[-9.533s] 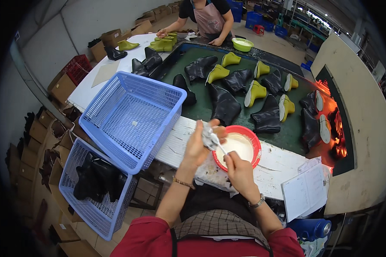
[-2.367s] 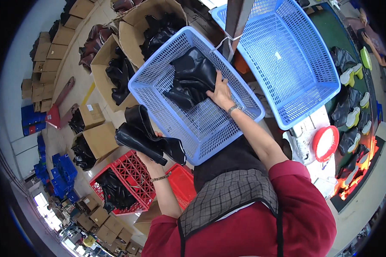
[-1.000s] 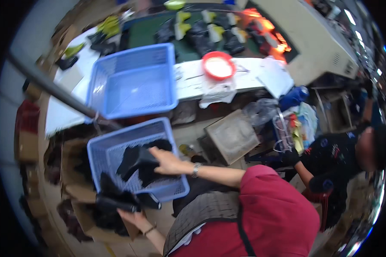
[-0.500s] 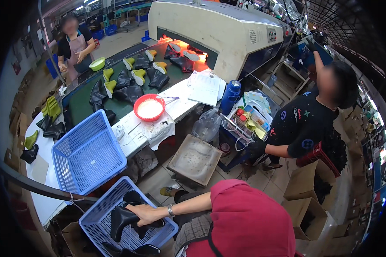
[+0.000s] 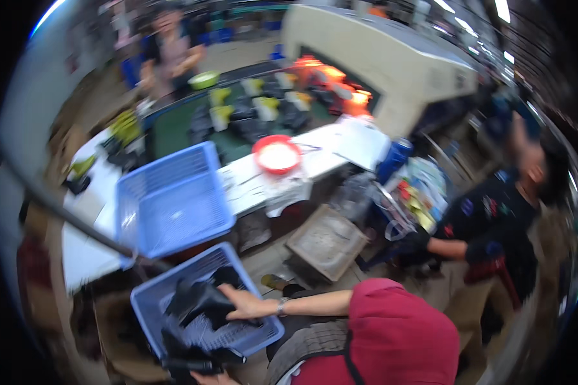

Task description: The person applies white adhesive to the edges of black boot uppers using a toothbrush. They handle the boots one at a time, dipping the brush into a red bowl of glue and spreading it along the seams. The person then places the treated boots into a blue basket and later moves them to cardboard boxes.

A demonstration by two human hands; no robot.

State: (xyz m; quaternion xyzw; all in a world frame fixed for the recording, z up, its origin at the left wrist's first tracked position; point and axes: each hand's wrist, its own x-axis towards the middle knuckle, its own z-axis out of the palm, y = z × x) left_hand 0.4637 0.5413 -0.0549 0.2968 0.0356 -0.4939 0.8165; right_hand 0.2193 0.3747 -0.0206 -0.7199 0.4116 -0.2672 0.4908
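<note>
Above and left of the right hand [image 5: 247, 303], an upper blue basket [image 5: 173, 213] is seen resting at the edge of a white tabletop [image 5: 244, 192]. The gap between it and the lower blue basket [image 5: 149, 300] is partly barred by a grey pole [image 5: 77, 224], slanting down toward the hand from the upper left. Beyond the hand, farther up, a red bowl [image 5: 259, 158] of white content is set on the tabletop; behind it a green belt [image 5: 167, 131] is covered with black and yellow boots [image 5: 221, 115]. Up and right of the hand, a grey-topped stool [image 5: 327, 242] is placed on the floor, and a dark-shirted co-worker [image 5: 488, 218] is seen well apart.

The black boot [image 5: 202, 300] lies inside the lower basket, just left of the right hand's fingers. Its long axis is angled from the fingers leftward and slightly down; its toe end cannot be told through the blur.

The right hand is held part-open, thumb parted from fingers, with the boot touched by the fingertips; whether it is gripped cannot be told. Down and left, black boots [image 5: 196, 359] are held by the left hand [image 5: 215, 378] over the basket's near rim, its fingers being largely hidden.
</note>
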